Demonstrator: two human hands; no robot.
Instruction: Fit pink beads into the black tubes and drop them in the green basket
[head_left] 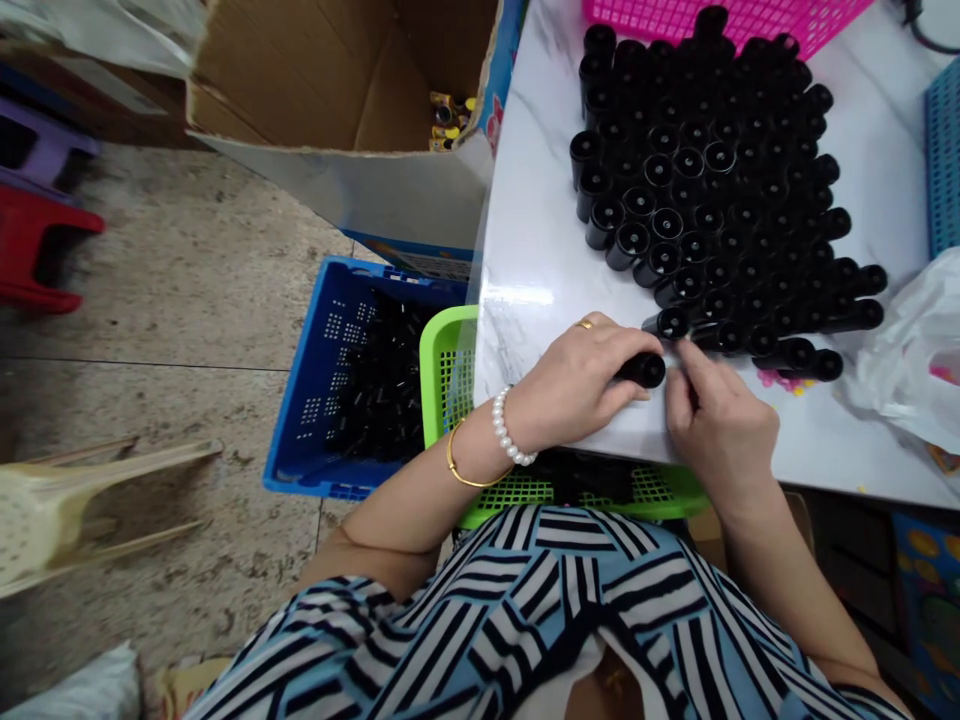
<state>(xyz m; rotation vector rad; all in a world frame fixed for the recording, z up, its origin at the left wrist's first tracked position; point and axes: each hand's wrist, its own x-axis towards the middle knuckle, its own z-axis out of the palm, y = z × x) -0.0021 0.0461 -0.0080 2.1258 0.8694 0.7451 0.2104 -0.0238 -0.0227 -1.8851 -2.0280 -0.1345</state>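
Note:
My left hand [581, 375] is wrapped round a short black cylinder [646, 370], whose round end shows past the thumb and fingers. It is just over the near edge of the white table. Close on its right is my right hand [720, 415], with the index finger reaching to a black cylinder [671, 322] at the front of the group. Its other fingers are curled in, and what they hold, if anything, is hidden. Beyond both hands many black cylinders [690, 245] stand packed together, open round ends up; several at the right front lean or lie.
A green basket [442, 340] with black pieces sits under the table edge, against my lap. Left of it is a blue crate [300, 400] full of black parts. A cardboard box [300, 80], a pink basket [825, 20] and a white plastic bag [911, 350] stand around.

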